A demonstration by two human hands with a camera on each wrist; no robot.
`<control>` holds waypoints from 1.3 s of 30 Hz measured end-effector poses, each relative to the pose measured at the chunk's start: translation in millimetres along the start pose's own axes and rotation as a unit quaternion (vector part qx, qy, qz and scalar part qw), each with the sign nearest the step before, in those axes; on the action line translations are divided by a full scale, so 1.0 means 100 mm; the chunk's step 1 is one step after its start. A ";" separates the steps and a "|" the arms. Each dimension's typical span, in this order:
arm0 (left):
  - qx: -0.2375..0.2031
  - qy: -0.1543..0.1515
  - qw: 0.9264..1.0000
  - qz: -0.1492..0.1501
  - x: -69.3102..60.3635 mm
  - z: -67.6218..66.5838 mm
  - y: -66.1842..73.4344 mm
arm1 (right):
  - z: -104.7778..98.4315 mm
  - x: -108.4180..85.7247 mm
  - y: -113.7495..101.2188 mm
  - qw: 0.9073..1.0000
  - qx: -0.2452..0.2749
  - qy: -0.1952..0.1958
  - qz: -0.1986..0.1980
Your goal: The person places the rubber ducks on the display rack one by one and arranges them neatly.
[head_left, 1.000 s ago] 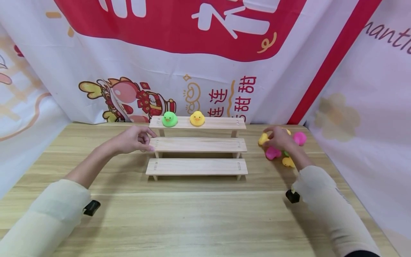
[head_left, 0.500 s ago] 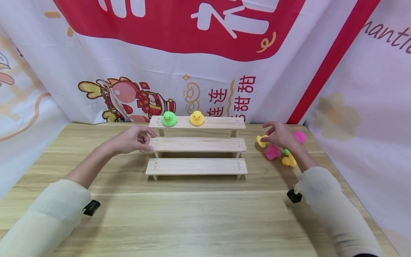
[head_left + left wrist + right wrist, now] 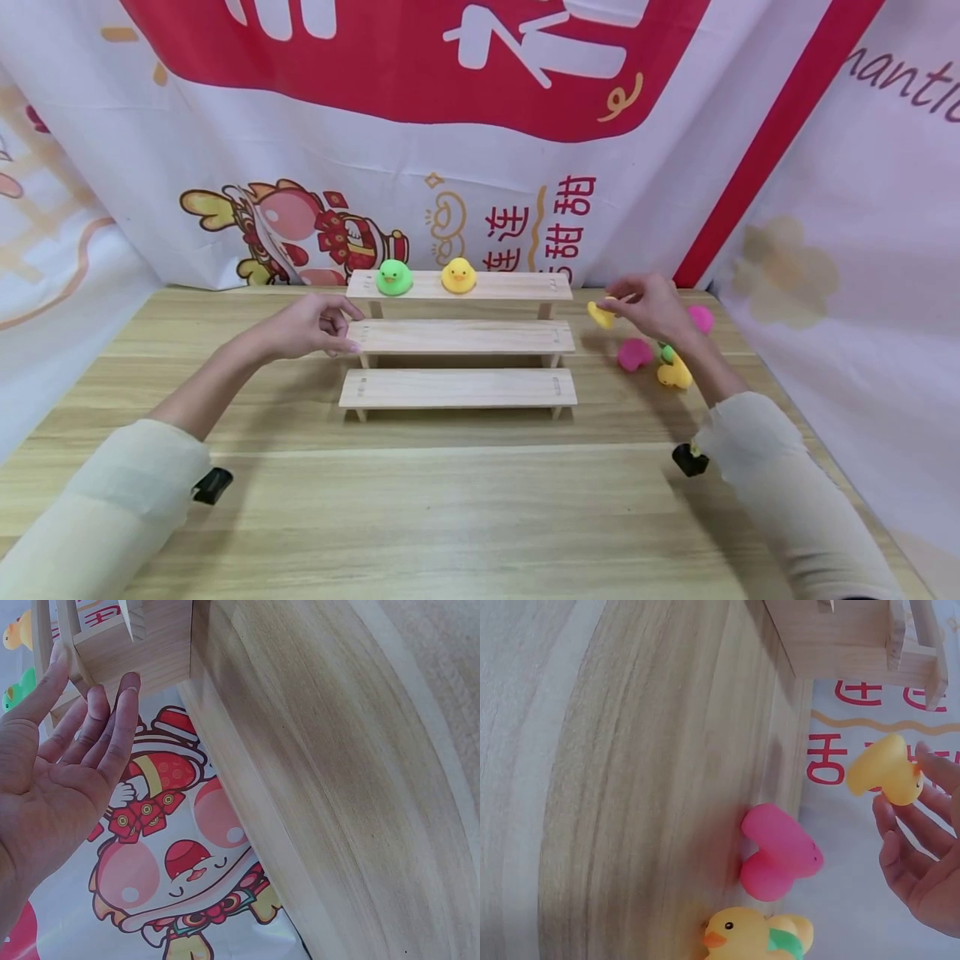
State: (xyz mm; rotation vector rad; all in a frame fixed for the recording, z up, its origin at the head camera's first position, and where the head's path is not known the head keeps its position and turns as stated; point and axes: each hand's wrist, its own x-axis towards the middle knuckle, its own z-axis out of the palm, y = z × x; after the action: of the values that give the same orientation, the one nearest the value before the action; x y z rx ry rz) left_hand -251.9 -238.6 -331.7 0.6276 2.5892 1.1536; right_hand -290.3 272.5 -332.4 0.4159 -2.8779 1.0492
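A three-step wooden display stand [image 3: 461,337] stands on the table. My left hand [image 3: 303,325] grips the left end of its middle step; in the left wrist view the thumb [image 3: 52,679] lies on the board's edge. My right hand [image 3: 654,310] pinches a yellow rubber duck [image 3: 889,766] between thumb and fingers, off the table and to the right of the stand. On the top step sit a green rubber duck [image 3: 393,277] and another yellow duck [image 3: 459,276], both upright.
Under and beside my right forearm lie more rubber ducks: a pink one [image 3: 634,354], a yellow one [image 3: 674,373], a partly hidden green one [image 3: 667,353] and a second pink one [image 3: 701,319]. A printed cloth [image 3: 315,142] hangs behind the table [image 3: 450,508].
My right hand has lifted the yellow duck off the table and carried it slightly left and back toward the stand. My left hand has stayed on the middle step.
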 end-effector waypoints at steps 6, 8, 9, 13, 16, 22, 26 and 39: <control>-0.005 -0.002 1.000 0.004 -0.01 -0.02 0.00 | -0.04 -0.01 -0.09 1.000 0.029 0.006 0.004; -0.003 -0.002 1.000 0.006 -0.01 -0.03 0.00 | -0.06 -0.01 -0.11 0.999 0.037 0.003 0.007; -0.003 -0.003 1.000 0.006 -0.01 -0.03 -0.01 | -0.06 -0.02 -0.12 0.999 0.042 0.001 0.008; -0.001 -0.004 1.000 0.007 -0.01 -0.03 -0.02 | -0.09 -0.03 -0.15 0.998 0.059 -0.010 0.009; 0.000 -0.003 1.000 0.004 0.00 -0.03 -0.02 | -0.12 -0.04 -0.17 0.997 0.073 -0.021 0.010; 0.010 0.002 1.000 0.001 -0.01 -0.02 -0.02 | -0.16 -0.05 -0.21 0.995 0.099 -0.031 0.012; 0.015 0.005 1.000 0.006 0.00 -0.01 -0.02 | -0.17 -0.05 -0.25 0.995 0.101 -0.020 0.010; 0.021 0.006 1.000 -0.004 0.00 0.00 0.02 | -0.18 -0.05 -0.44 0.995 0.092 0.024 -0.014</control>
State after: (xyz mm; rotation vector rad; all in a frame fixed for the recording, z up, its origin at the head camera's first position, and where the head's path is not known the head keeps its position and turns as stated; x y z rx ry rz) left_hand -251.3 -237.5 -329.9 0.6190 2.6296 1.1070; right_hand -274.4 252.9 -292.1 0.4318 -2.7344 1.3068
